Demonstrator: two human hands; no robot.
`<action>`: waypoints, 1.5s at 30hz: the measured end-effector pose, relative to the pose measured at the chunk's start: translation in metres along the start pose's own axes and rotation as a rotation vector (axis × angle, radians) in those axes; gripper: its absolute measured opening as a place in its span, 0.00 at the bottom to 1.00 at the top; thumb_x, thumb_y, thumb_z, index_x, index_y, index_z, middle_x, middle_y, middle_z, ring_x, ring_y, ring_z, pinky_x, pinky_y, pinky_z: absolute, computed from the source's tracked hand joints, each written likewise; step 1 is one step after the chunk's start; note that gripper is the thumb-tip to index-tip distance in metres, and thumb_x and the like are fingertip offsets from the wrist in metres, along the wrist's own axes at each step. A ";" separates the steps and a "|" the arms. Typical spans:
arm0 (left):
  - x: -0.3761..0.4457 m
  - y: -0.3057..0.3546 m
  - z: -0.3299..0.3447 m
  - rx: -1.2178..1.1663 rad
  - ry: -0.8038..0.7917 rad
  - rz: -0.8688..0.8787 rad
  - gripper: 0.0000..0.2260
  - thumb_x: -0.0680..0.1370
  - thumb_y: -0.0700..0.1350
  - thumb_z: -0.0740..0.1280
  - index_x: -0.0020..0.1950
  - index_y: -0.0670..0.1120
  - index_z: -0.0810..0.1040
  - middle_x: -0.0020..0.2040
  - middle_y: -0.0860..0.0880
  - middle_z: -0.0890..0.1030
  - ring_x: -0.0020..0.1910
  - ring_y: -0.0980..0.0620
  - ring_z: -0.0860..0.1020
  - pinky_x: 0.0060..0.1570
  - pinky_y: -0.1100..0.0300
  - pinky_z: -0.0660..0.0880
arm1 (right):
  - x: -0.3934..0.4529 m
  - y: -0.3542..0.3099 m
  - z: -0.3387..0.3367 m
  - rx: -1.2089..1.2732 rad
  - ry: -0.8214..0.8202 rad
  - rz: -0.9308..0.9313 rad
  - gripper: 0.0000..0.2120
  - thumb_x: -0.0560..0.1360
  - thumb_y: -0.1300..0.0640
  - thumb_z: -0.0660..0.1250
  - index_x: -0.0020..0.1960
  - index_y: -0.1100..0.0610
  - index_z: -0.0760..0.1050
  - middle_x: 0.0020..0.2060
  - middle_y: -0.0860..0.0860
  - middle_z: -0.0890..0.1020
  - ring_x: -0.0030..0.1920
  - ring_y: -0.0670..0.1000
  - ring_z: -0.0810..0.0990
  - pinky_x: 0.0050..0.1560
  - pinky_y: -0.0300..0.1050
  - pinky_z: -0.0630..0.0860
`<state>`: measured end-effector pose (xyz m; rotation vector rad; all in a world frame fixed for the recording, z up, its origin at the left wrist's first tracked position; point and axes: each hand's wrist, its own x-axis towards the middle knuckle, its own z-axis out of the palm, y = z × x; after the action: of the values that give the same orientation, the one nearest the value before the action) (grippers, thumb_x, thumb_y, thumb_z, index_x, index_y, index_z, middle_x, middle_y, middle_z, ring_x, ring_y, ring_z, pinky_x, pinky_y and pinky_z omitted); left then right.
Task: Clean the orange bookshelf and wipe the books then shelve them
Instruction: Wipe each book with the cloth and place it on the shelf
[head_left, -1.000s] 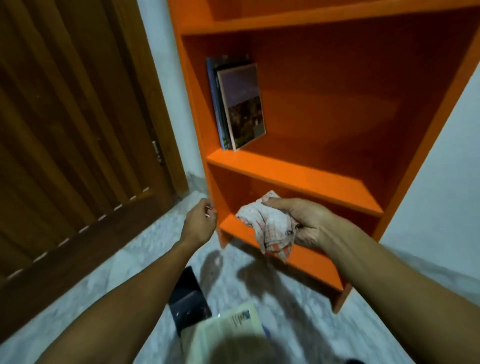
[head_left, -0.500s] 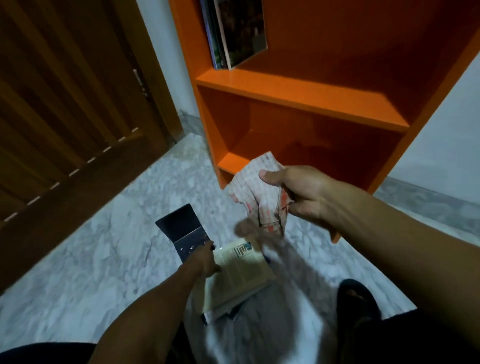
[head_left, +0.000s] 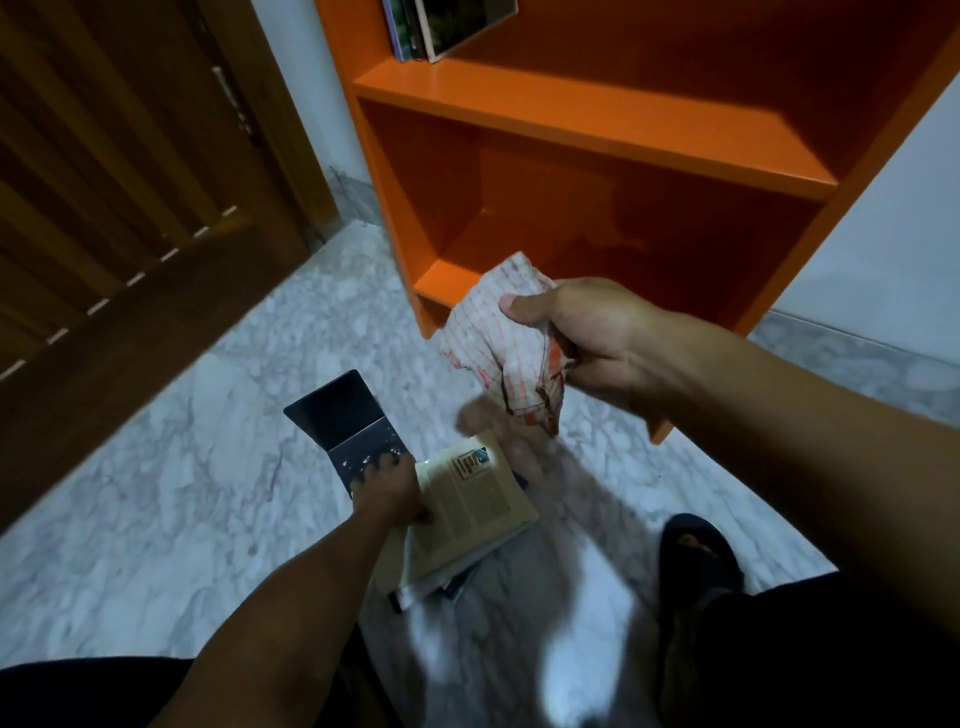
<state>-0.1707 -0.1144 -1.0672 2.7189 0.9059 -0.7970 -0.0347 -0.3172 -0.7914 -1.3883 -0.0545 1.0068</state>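
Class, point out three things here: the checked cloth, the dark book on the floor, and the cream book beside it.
checked cloth (head_left: 498, 332): head view, on its bunched middle.
dark book (head_left: 340, 410): head view, on its bare cover.
cream book (head_left: 480, 499): head view, on its printed cover.

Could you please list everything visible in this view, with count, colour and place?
bookshelf: one, orange, top centre against the wall
shelved books: a few, count unclear, upper shelf, left end
dark book: one, navy, on the floor
cream book: one, topping a floor pile
cloth: one, white with red checks, in the right hand
door: one, brown wood, left
floor: grey-white marble
sandal: one, black, lower right
left hand: on the floor books
right hand: gripping the cloth
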 end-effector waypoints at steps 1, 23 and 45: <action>-0.002 0.000 0.000 -0.009 0.016 -0.004 0.44 0.64 0.58 0.79 0.74 0.49 0.63 0.72 0.43 0.66 0.72 0.39 0.65 0.69 0.40 0.65 | -0.001 0.000 0.000 -0.004 0.000 -0.002 0.14 0.79 0.66 0.64 0.64 0.66 0.74 0.59 0.62 0.82 0.57 0.62 0.83 0.63 0.64 0.75; -0.018 -0.022 -0.060 -0.442 -0.017 0.178 0.05 0.77 0.52 0.70 0.48 0.51 0.78 0.49 0.49 0.82 0.49 0.49 0.80 0.50 0.54 0.78 | -0.007 -0.008 -0.013 0.026 0.079 -0.047 0.16 0.80 0.66 0.63 0.67 0.63 0.73 0.56 0.61 0.83 0.54 0.61 0.84 0.57 0.61 0.79; -0.176 -0.033 -0.248 -1.335 0.014 0.480 0.15 0.82 0.46 0.63 0.68 0.46 0.74 0.60 0.41 0.83 0.59 0.39 0.82 0.59 0.39 0.77 | 0.005 0.038 0.028 0.267 0.085 -0.080 0.22 0.82 0.42 0.57 0.72 0.49 0.71 0.64 0.55 0.81 0.59 0.63 0.81 0.59 0.69 0.76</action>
<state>-0.2012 -0.0993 -0.7631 1.5914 0.4352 0.0169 -0.0688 -0.2976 -0.8186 -1.1736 0.0850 0.8540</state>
